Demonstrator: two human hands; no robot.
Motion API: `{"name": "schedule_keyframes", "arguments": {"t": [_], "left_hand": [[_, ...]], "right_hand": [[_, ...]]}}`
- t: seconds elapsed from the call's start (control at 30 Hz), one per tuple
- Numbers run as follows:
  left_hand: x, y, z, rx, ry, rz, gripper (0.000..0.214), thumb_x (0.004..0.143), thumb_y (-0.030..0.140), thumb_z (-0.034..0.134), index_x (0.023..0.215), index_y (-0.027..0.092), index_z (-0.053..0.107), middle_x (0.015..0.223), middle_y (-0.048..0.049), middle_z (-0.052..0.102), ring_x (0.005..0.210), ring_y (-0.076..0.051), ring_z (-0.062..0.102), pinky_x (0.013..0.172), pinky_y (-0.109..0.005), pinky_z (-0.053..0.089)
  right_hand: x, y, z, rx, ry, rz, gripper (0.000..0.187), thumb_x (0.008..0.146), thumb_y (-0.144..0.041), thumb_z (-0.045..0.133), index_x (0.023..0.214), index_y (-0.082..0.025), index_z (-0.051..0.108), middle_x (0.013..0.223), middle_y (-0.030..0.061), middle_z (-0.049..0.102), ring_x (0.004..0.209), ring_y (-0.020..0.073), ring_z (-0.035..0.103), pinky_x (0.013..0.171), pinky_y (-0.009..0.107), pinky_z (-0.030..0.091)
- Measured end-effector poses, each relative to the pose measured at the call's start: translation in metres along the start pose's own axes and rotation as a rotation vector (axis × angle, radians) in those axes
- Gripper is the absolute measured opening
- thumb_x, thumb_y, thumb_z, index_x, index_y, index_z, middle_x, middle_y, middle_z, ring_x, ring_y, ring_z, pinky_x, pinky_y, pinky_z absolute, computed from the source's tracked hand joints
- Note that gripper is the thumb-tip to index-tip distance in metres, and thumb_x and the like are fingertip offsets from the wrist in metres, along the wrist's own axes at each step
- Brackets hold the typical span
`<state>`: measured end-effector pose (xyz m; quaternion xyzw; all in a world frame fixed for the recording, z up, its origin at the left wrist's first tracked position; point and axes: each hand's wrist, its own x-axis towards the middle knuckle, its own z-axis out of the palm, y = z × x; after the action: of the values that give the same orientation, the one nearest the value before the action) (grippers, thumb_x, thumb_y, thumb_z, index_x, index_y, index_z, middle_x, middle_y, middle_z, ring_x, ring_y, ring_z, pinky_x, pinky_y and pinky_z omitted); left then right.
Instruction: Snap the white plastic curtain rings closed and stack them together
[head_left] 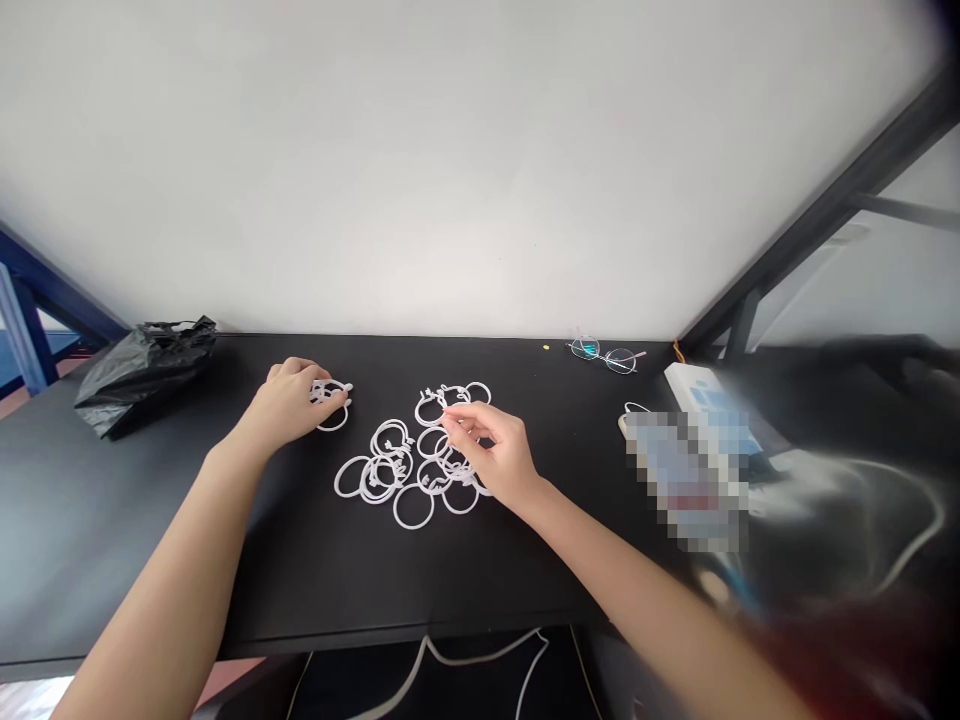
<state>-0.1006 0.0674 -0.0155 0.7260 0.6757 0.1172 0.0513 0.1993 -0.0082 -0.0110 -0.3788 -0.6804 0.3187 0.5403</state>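
Over the left side of the black desk, my left hand (296, 402) is closed on a few white plastic rings (332, 426), its fingers covering part of them. My right hand (495, 450) pinches the edge of another white plastic ring (418, 418) between thumb and forefinger, at the far side of the loose pile. Several more white rings (412, 526) with small tabs at their ends lie overlapping between my hands. Part of the pile is hidden under my right hand.
A crumpled black plastic bag (150, 365) lies at the left. Eyeglasses (621, 361) rest near the wall. A white power strip (690, 385) and a blurred-out phone-like item (675, 470) are at the right. White cables (480, 660) hang below the black desk's (315, 570) front edge.
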Motion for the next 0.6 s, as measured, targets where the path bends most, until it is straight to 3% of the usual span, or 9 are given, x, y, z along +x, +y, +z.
{"name": "schedule_keyframes", "arguments": {"t": [0.37,0.5,0.6], "left_hand": [[0.002,-0.004,0.001,-0.065,-0.060,0.016,0.062,0.075,0.066,0.052,0.107,0.016,0.068,0.117,-0.0168,0.065,0.112,-0.038,0.057,0.099,-0.049,0.045],[-0.004,0.012,-0.013,-0.207,-0.011,0.051,0.054,0.076,0.063,0.059,0.107,0.020,0.068,0.118,-0.0146,0.067,0.115,-0.037,0.057,0.098,-0.048,0.047],[-0.011,0.031,-0.025,-0.472,-0.016,0.168,0.046,0.080,0.059,0.062,0.110,0.023,0.067,0.125,-0.0097,0.065,0.115,-0.030,0.060,0.095,-0.039,0.051]], "right_hand": [[0.001,-0.003,-0.003,-0.018,-0.009,-0.009,0.015,0.091,-0.028,0.060,0.093,-0.018,0.072,0.083,0.0048,0.073,0.063,0.0132,0.068,0.060,0.027,0.058],[0.001,-0.004,-0.004,-0.031,-0.014,-0.018,0.016,0.092,-0.029,0.059,0.093,-0.019,0.072,0.083,0.0046,0.073,0.063,0.0133,0.067,0.060,0.027,0.058],[0.000,-0.005,-0.003,-0.047,-0.027,-0.032,0.017,0.093,-0.029,0.058,0.092,-0.019,0.072,0.082,0.0047,0.072,0.063,0.0135,0.067,0.059,0.027,0.057]]}}
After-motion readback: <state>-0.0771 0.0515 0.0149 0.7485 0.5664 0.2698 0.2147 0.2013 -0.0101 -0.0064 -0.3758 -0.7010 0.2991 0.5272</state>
